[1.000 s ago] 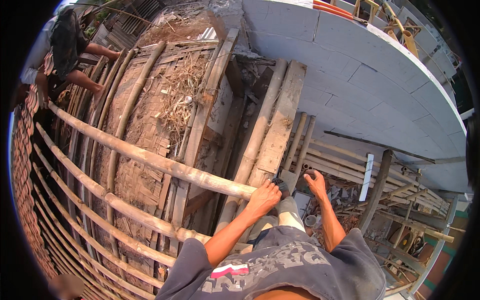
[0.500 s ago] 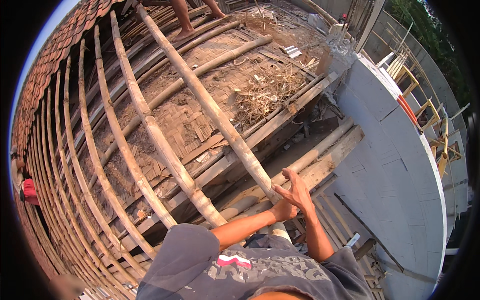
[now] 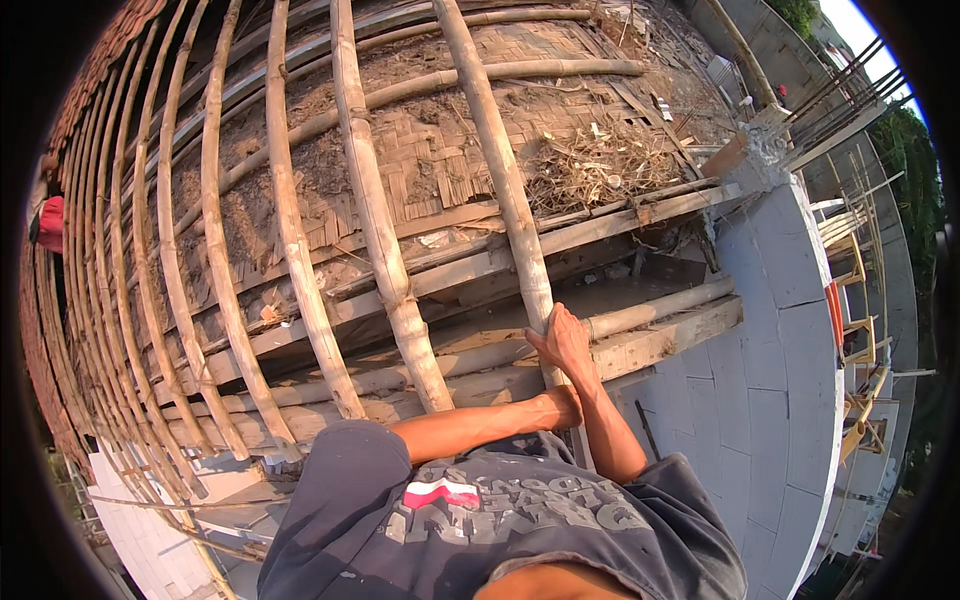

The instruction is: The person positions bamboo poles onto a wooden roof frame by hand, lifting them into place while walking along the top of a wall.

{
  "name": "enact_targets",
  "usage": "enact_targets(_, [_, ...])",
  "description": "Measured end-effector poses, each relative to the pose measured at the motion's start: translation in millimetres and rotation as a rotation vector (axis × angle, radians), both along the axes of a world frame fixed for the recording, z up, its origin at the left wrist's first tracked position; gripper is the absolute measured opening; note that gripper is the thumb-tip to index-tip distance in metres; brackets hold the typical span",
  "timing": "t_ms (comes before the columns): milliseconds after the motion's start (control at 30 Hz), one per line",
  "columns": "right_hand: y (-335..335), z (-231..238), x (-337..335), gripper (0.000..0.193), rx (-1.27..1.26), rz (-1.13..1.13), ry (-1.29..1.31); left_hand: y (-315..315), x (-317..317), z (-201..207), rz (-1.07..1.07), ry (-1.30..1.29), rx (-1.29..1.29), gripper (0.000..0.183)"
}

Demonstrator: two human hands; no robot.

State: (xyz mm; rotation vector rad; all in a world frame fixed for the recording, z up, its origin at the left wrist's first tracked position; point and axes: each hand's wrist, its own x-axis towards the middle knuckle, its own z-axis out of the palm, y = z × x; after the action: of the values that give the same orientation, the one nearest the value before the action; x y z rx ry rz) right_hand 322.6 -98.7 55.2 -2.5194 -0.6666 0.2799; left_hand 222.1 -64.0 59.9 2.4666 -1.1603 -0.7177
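Observation:
A long bamboo pole (image 3: 495, 150) runs from the far roof down to my body, over a horizontal bamboo pole (image 3: 660, 308) and a timber beam (image 3: 680, 333). My right hand (image 3: 566, 345) is closed on its near part, thumb on the left side and fingers over the far side. Just below, my left hand (image 3: 562, 406) is closed round the same pole near its lower end, most of its fingers hidden. Left of my hands, another bamboo pole (image 3: 378, 225) lies roughly alongside, knots showing along it.
Several more bamboo poles fan out leftward toward roof tiles (image 3: 90, 110). Behind them are woven bamboo matting (image 3: 420, 160) and a heap of dry scraps (image 3: 600, 165). A pale block wall (image 3: 770, 330) stands at the right. Someone's red headwear (image 3: 48, 223) shows far left.
My right hand has gone from spread fingers beside the bamboo pole to a grip on it. The view has turned, and the pole looks more upright. My left hand stays at its lower end.

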Motion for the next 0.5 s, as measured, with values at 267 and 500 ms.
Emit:
enact_targets(267, [-3.1,-9.1,2.4,0.054,0.079,0.016,0.077,118.6,-53.8,78.0,1.114,-0.311,-0.566,0.049])
enact_targets(500, [-2.4,-5.0,-0.2,0.05,0.075,0.023,0.085,211.5,-83.5,78.8,1.815,-0.631,-0.332,0.066])
